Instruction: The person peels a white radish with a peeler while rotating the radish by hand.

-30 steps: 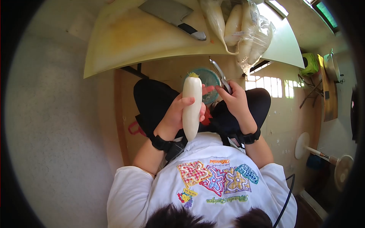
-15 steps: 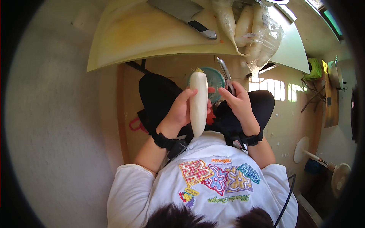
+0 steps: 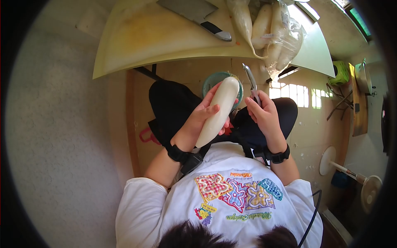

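My left hand [image 3: 197, 120] is wrapped round a white radish [image 3: 219, 109], which slants with its leafy stub up and to the right. The radish looks pale and smooth, its tapered tip toward my shirt. In my right hand [image 3: 264, 110] is a peeler [image 3: 250, 79], held by its handle with the metal head pointing up and away from me. A small gap separates the peeler from the radish. Below the radish is a teal bucket [image 3: 211, 80] on the floor between my knees, partly hidden by the radish and my hand.
A cleaver [image 3: 194, 12] lies on the pale table [image 3: 136, 49] ahead. Several more radishes in a clear plastic bag [image 3: 285, 39] sit to its right, the bag hanging over the edge. A fan [image 3: 370, 194] stands at the right, and a pink object [image 3: 147, 135] is on the floor at left.
The radish has gone from nearly upright to slanting, its leafy end swung right over the bucket. My left hand has turned with it. The peeler has shifted slightly right.
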Demonstrator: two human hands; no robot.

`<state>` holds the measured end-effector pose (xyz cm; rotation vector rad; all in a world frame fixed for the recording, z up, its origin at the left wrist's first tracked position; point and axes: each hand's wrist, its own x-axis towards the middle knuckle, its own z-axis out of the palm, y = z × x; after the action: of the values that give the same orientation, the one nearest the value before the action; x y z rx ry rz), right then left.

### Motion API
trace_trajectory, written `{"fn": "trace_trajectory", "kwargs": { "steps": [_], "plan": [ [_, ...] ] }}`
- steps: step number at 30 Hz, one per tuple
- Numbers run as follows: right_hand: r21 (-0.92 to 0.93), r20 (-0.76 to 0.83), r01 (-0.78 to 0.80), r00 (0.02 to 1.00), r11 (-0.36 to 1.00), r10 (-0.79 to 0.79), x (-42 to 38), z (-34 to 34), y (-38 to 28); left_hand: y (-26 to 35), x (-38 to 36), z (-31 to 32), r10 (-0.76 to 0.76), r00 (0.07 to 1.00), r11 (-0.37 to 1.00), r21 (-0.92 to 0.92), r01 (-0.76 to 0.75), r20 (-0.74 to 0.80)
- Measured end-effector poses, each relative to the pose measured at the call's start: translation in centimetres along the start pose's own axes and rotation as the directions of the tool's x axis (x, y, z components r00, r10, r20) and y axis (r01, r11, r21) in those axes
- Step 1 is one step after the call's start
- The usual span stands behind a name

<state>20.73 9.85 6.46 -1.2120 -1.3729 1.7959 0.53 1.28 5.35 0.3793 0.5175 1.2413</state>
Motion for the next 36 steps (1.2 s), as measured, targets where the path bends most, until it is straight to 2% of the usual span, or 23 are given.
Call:
{"fn": "trace_trajectory", "kwargs": {
  "steps": [2, 4, 7, 14, 17, 21, 23, 26, 27, 28, 29, 31, 33, 34, 36],
  "plan": [
    [-0.001, -0.004, 0.01, 1.0, 1.0, -0.01, 0.0, -0.1, -0.1, -0.1, 0.4, 0.0, 0.007, 1.0, 0.999, 0.042, -0.006, -0.031],
    [-0.003, -0.006, 0.012, 1.0, 1.0, -0.012, -0.1, -0.3, 0.2, -0.4, 0.8, -0.3, 0.002, 1.0, 0.991, -0.134, -0.003, -0.009],
    [0.015, 0.029, 0.044, 0.999, 0.999, -0.044, -0.2, -0.7, 0.4, -0.9, 1.0, -0.5, 0.03, 0.999, 0.98, -0.195, -0.033, -0.017],
    [0.005, 0.031, 0.036, 0.999, 0.999, -0.036, -0.5, -1.3, 0.7, -0.8, 0.8, -0.4, -0.051, 0.996, 0.989, -0.144, 0.04, -0.073],
    [-0.006, 0.027, 0.027, 0.999, 1.0, -0.027, -0.6, -1.3, 0.5, -1.3, 0.4, -1.3, -0.014, 0.997, 0.997, -0.072, 0.009, -0.077],
    [0.019, 0.046, 0.016, 0.999, 1.0, -0.017, -0.5, -1.5, 0.5, -0.9, 0.1, -1.6, -0.046, 0.999, 0.984, -0.17, 0.049, 0.022],
    [0.011, 0.057, 0.02, 0.998, 1.0, -0.02, -0.4, -1.5, 0.7, -0.8, 0.3, -0.9, -0.025, 0.998, 0.982, -0.187, 0.015, -0.053],
    [-0.006, 0.089, 0.057, 0.994, 0.998, -0.056, -0.3, -1.6, 0.9, -0.6, 0.5, -1.2, -0.076, 0.997, 0.953, -0.297, 0.064, -0.03],
    [-0.013, 0.108, 0.087, 0.991, 0.996, -0.085, -0.3, -1.7, 1.1, -0.5, 0.4, -1.1, -0.075, 0.997, 0.952, -0.298, 0.062, -0.032],
    [-0.014, 0.109, 0.085, 0.991, 0.996, -0.083, -0.2, -1.8, 1.2, -0.2, 0.4, -0.9, -0.079, 0.995, 0.98, -0.189, 0.066, -0.063],
    [-0.058, 0.135, 0.112, 0.985, 0.992, -0.103, -0.2, -2.0, 1.2, 0.0, 0.4, -0.7, -0.082, 0.992, 0.994, -0.077, 0.075, -0.093],
    [-0.101, 0.164, 0.135, 0.979, 0.986, -0.118, -0.4, -1.9, 0.7, 0.1, -0.1, -0.4, -0.083, 0.992, 0.993, -0.09, 0.074, -0.099],
    [-0.304, 0.248, 0.247, 0.953, 0.92, -0.174, -0.8, -1.5, -0.5, 0.0, -0.2, -0.2, -0.086, 0.991, 0.992, -0.104, 0.075, -0.103],
    [-0.305, 0.247, 0.244, 0.954, 0.921, -0.17, -0.9, -1.3, -1.1, 0.0, -0.1, -0.1, -0.091, 0.989, 0.989, -0.127, 0.076, -0.115],
    [-0.452, 0.374, 0.4, 0.897, 0.798, -0.237, -1.1, -0.9, -1.9, 0.0, 0.0, -0.1, -0.098, 0.987, 0.985, -0.154, 0.078, -0.129]
  ]
}}
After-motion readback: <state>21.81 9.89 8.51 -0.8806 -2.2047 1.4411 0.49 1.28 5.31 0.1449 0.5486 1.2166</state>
